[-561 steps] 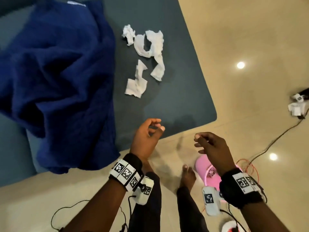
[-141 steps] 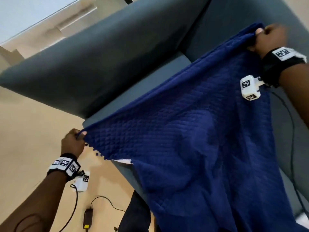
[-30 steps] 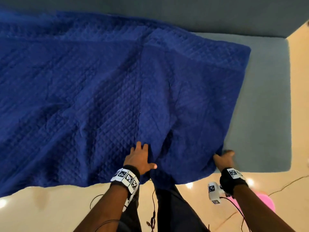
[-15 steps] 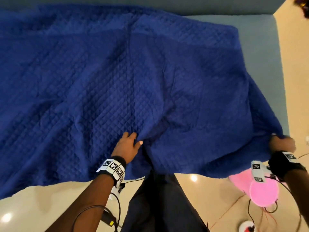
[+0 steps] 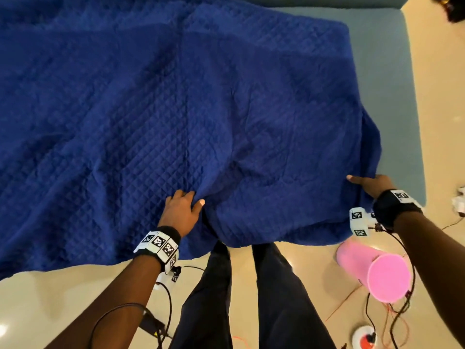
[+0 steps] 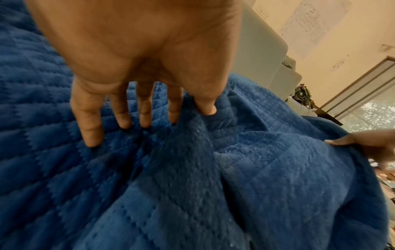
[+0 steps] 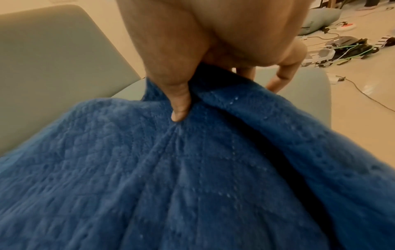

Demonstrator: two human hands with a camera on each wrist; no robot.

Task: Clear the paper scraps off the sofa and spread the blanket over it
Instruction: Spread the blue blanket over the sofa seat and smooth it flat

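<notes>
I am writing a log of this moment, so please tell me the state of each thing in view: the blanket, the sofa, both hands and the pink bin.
blanket: spread over the sofa, wrinkled near the front edge.
sofa: mostly covered, right end bare.
left hand: fingers straight, pressing the blanket.
right hand: pinching the blanket's right edge.
pink bin: on the floor, tipped over.

I see a glossy cream floor (image 5: 55, 295) that throws back small bright spots of ceiling light. A pink cylinder (image 5: 375, 272) lies on its side there, with black and red cables (image 5: 392, 321) trailing round it and a round white-and-red device (image 5: 364, 338) close by. Through the left wrist camera I make out a pale wall (image 6: 333, 38) and a framed window (image 6: 367, 94) with bright blurred foliage behind it. The right wrist view shows more cables and gear (image 7: 346, 47) scattered over the floor.
</notes>
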